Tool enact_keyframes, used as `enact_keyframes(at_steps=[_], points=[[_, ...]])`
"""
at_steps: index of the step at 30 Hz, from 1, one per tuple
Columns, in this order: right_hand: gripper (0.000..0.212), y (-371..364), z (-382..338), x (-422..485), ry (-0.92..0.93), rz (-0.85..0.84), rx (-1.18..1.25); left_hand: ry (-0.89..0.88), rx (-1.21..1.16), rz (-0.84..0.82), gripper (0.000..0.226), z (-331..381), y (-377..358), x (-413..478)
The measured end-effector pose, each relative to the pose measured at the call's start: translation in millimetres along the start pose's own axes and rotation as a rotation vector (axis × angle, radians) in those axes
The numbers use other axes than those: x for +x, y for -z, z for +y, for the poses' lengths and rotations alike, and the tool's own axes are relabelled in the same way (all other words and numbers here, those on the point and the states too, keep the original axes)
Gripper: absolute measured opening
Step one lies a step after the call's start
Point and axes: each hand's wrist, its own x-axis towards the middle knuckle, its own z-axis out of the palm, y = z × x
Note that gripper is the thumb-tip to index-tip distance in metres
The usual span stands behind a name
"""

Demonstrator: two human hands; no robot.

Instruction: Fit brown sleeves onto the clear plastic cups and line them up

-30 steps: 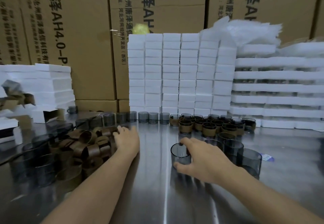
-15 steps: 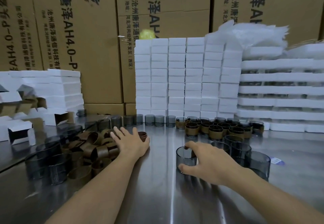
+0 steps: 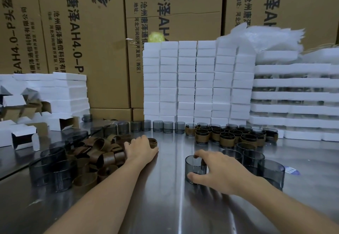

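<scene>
**Right hand on an upright bare cup, left hand at the sleeve pile**

The clear smoky-grey plastic cup (image 3: 194, 166) stands upright on the brushed steel worktop (image 3: 168, 206), mouth up and axis vertical, near the middle of the view. It has no sleeve on it. The right hand (image 3: 220, 171) grips it from the right: the thumb is at the near foot of the wall and a finger is hooked over the far rim.

The left hand (image 3: 141, 149) lies palm down with its fingers close together at the right edge of the heap of loose brown sleeves (image 3: 99, 153). Its fingertips are against one brown sleeve ring (image 3: 152, 142), which stands with its opening upward. Whether they grip the ring cannot be told.

More bare grey cups (image 3: 253, 160) stand just right of the held one, and others (image 3: 53, 167) stand left of the heap. Beyond them a cluster of sleeved cups (image 3: 225, 136) stands upright, beside a single row of bare cups (image 3: 157, 126) along the back.

Behind the row rise neat columns of small white boxes (image 3: 196, 81), with stacked white foam trays (image 3: 293, 96) to the right and folded white cartons (image 3: 69, 90) to the left. Large brown cardboard cartons (image 3: 91, 41) with printed lettering wall off the room.
</scene>
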Motion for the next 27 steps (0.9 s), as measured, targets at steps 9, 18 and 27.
enact_keyframes(at_steps=[9,18,27], points=[[0.087,1.9,-1.0,-0.8,-0.002,-0.003,0.008,-0.035,-0.497,0.039,0.054,-0.8,-11.1,9.1],[0.086,1.3,-0.3,0.7,0.010,-0.009,0.018,-0.096,-0.808,0.037,0.068,14.5,-7.7,3.5],[0.053,6.7,1.0,1.1,0.008,0.202,0.119,-0.231,-1.015,0.057,0.049,34.5,10.6,-7.7]])
